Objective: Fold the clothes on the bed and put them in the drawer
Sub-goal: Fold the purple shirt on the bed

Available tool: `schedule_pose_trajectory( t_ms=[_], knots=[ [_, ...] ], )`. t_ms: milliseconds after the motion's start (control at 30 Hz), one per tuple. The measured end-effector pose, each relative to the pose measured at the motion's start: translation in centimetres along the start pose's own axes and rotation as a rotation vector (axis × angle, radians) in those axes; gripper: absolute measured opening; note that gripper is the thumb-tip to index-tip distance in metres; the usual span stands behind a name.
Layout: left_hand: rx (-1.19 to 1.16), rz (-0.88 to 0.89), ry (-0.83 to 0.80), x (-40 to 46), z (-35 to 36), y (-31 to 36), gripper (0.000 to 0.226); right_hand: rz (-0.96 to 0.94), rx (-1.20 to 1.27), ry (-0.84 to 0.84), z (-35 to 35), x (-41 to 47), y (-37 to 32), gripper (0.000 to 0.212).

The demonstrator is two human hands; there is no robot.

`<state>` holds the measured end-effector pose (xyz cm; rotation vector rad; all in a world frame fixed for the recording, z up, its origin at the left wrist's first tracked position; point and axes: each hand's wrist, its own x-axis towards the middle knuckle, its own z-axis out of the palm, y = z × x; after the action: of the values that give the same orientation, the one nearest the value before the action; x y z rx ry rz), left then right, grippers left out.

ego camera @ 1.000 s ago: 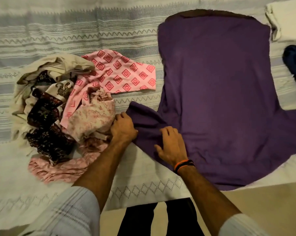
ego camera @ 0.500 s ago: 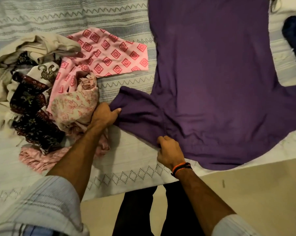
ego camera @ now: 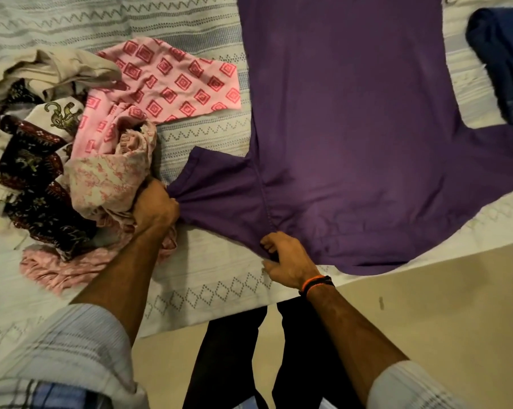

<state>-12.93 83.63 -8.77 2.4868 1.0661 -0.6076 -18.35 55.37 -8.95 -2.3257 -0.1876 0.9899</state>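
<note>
I note the left hand closed around the cuff end of the purple shirt's short sleeve, fingers curled so the fabric bunches into radiating creases at the fist. The right hand pinches the same garment at the shoulder seam near the lower edge, thumb and curled fingers gathering a small fold of cloth. A dark wristband with an orange stripe sits on the right wrist.

The purple shirt lies spread flat, body extending toward the top of the frame, its other sleeve reaching right. It rests on the bed's pale woven bedspread, which carries grey zigzag and diamond bands. The shirt's lower edge lies close to the bed's near edge.

Just beside the left hand, touching it, I record an unfolded heap of clothes: a pale pink floral garment, a pink cloth with red diamond print, a dark maroon patterned piece and a beige garment. A dark blue garment lies at the right edge, apart from the shirt's body but near its far sleeve.

Both forearms show rolled light striped sleeves. Dark trousers and a beige floor appear below the bed edge.
</note>
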Motion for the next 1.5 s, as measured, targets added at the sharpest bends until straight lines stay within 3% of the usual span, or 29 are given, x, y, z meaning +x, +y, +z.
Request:
schedule_pose_trajectory(
  t_ms=[100, 200, 367, 567, 633, 800, 933, 1033, 1300, 1500],
  knots=[
    [0.001, 0.003, 0.009, -0.2, 0.2, 0.3, 0.048, 0.046, -0.092, 0.121, -0.1, -0.8, 0.8, 0.048],
    [-0.041, 0.067, -0.072, -0.3, 0.3, -0.4, 0.049, 0.069, -0.155, 0.031, -0.1, -1.2, 1.5, 0.055],
    [-0.079, 0.105, -0.225, 0.8, -1.2, -1.3, 0.065, -0.011, -0.261, 0.036, 0.4, -1.3, 1.7, 0.052],
    [-0.051, 0.146, -0.095, 0.1, -1.3, -2.3, 0.042, -0.025, -0.250, 0.018, 1.1, -0.7, 1.4, 0.039],
    [0.028, 0.161, -0.029, -0.3, -0.8, -2.3, 0.048, -0.043, -0.280, -0.039, 0.7, -0.5, 1.4, 0.039],
    [0.243, 0.123, -0.063, -1.2, -0.7, -0.6, 0.059, -0.014, -0.229, -0.108, -0.1, -0.7, 0.7, 0.043],
    [0.411, 0.198, 0.034, -2.9, -0.4, 1.4, 0.067, 0.125, -0.058, -0.006, -1.6, -0.7, 0.4, 0.035],
    [0.442, 0.354, 0.062, -4.0, 0.1, 3.6, 0.067, 0.124, -0.046, 0.119, -2.8, -0.2, -0.1, 0.029],
    [0.254, 0.769, 0.049, -2.9, 3.2, 10.9, 0.043, 0.031, -0.247, 0.230, -6.5, 4.3, -1.2, 0.058],
    [0.341, 0.607, 0.112, 0.1, 4.7, 13.0, 0.043, -0.065, -0.306, 0.247, -8.3, 7.9, -0.8, 0.069]
  ],
)
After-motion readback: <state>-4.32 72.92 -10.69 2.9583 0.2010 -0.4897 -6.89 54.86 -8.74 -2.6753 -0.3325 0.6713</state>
